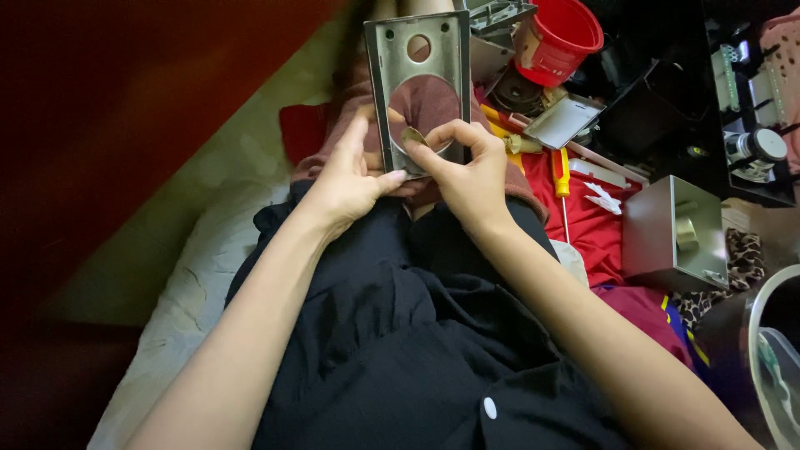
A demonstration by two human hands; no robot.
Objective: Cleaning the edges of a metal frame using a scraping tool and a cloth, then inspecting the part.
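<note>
Here the left hand (pixel 354 179) grips the upright metal plate (pixel 419 79) over the lap, while the right hand (pixel 471 171) pinches a small brass piece (pixel 414 136) at its round opening. That piece could slip and vanish into the dark clothing if the pinch loosens.

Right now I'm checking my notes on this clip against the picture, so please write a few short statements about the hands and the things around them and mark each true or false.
1. Both hands hold a metal plate with a large round hole. True.
2. The right hand pinches a small brass-coloured piece at the hole's edge. True.
3. The left hand rests flat on the lap, away from the plate. False: it grips the plate's lower left edge.
4. The bucket is blue. False: it is red.
5. A screwdriver with a red and yellow handle lies on red cloth. True.
</note>
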